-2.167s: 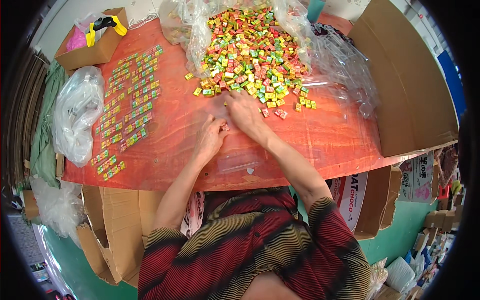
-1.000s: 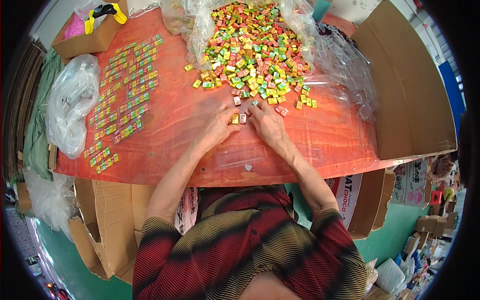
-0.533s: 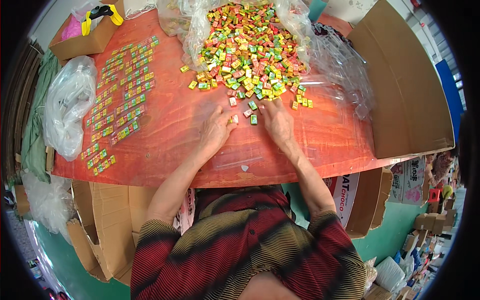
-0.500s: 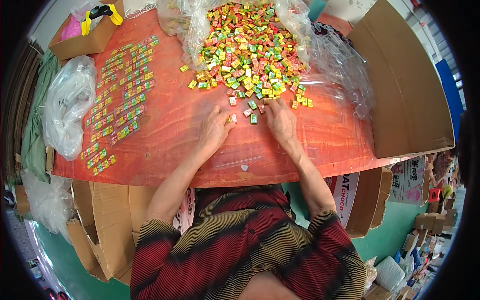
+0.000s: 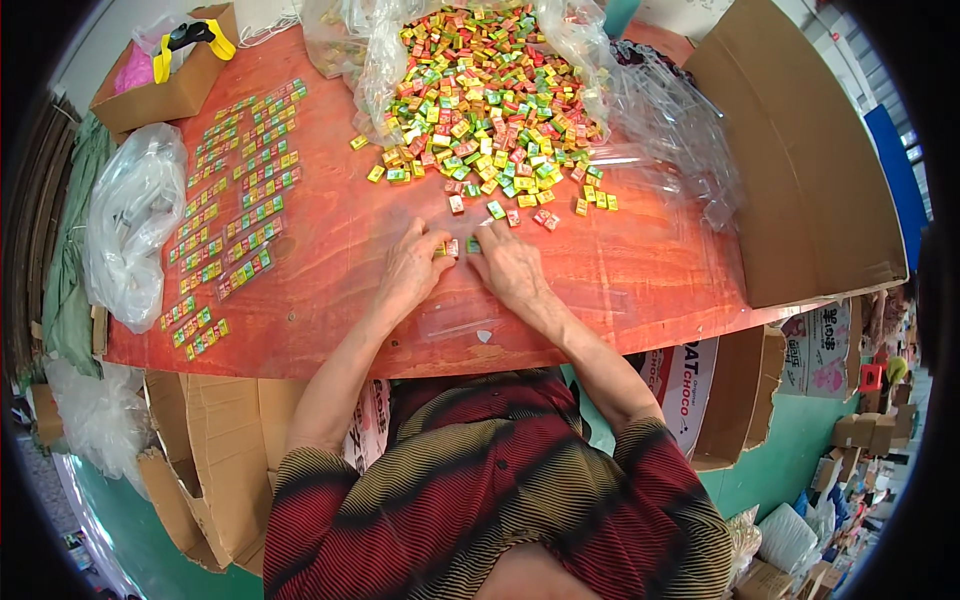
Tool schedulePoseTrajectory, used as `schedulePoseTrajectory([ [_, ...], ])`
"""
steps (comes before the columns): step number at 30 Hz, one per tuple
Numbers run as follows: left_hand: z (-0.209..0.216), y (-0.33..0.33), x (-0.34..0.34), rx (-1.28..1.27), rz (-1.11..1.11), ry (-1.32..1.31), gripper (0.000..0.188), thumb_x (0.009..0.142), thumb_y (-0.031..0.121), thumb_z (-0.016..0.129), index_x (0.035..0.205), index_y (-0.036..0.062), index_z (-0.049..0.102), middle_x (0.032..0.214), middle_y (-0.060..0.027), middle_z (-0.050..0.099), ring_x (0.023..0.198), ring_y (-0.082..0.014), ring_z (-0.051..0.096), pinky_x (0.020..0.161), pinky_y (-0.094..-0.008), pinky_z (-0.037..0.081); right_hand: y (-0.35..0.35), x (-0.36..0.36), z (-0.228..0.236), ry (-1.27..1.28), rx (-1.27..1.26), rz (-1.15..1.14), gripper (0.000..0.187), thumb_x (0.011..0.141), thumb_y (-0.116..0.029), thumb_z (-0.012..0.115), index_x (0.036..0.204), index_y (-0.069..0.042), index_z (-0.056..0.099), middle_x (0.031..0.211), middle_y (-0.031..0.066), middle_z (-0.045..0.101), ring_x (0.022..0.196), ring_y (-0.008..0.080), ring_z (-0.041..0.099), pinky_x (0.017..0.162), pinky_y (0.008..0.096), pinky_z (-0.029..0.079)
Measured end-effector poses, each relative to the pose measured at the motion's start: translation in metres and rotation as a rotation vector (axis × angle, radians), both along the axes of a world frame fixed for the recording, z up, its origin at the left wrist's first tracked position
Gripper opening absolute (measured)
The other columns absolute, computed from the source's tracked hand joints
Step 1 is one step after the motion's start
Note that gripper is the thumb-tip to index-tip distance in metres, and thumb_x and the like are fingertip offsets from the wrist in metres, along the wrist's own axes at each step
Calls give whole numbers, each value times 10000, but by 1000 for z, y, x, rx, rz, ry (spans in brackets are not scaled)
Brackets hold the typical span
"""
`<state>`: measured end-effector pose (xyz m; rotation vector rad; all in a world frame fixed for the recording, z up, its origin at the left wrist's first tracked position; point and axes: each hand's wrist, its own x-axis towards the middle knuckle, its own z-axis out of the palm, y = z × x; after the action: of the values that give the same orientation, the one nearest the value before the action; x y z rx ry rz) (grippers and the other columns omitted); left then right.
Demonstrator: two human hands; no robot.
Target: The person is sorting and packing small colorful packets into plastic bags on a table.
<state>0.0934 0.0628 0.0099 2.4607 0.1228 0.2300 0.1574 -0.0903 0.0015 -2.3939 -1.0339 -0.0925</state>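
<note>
My left hand is at the middle of the red table, its thumb and fingers pinched on a couple of small boxes, one reddish and white. Facing it, my right hand has its fingertips closed on a small green box, a short gap from the left hand's boxes. Just beyond the fingers lie loose small boxes, among them a green one and a red one. A big heap of small red, yellow and green boxes spreads from a clear plastic bag farther back.
Rows of small boxes in clear strips cover the table's left side. A bundled clear bag and a carton with a yellow-and-black tool stand at the left. Clear plastic sleeves and a large cardboard box are at the right.
My right hand has moved left and nearer to me, bringing a green box close to my left hand. The left hand has shifted slightly left and nearer, with more boxes in its fingers.
</note>
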Motion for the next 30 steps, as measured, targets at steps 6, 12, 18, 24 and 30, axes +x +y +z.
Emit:
schedulePoseTrajectory([
  [6, 3, 6, -3, -44, 25, 59, 295, 701, 125, 682, 976, 68, 591, 983, -134, 488, 881, -324, 542, 741, -414, 442, 3, 17, 1, -21, 14, -124, 214, 782, -187, 593, 955, -78, 529, 872, 142, 554, 697, 329, 588, 552, 403, 476],
  [12, 0, 2, 2, -44, -5, -28, 291, 703, 107, 679, 978, 58, 596, 876, -113, 471, 802, -291, 532, 698, -375, 428, -13, 8, 3, -31, -37, -113, 162, 783, -173, 598, 902, -70, 559, 892, 134, 541, 753, 309, 581, 590, 385, 478],
  [18, 2, -5, 8, -41, -63, 34, 323, 715, 152, 675, 1018, 82, 589, 892, -116, 463, 832, -301, 525, 715, -388, 424, -30, 17, 10, 14, 122, 2, 223, 793, -106, 567, 1017, -103, 561, 887, 120, 535, 787, 312, 568, 622, 388, 468],
  [24, 11, -15, 14, 28, -76, 46, 342, 724, 214, 668, 1048, 131, 597, 905, -118, 485, 866, -311, 532, 731, -401, 428, -31, 37, 7, -38, -111, -83, 309, 804, -91, 532, 1110, -131, 535, 891, 131, 543, 781, 315, 569, 622, 392, 474],
  [30, 2, -22, 19, 19, -115, -26, 283, 727, 215, 668, 989, 116, 634, 918, -121, 509, 873, -304, 541, 724, -394, 442, -47, 21, 7, 77, -110, -149, 247, 796, -132, 551, 1039, -90, 527, 900, 137, 538, 787, 339, 569, 618, 413, 476],
])
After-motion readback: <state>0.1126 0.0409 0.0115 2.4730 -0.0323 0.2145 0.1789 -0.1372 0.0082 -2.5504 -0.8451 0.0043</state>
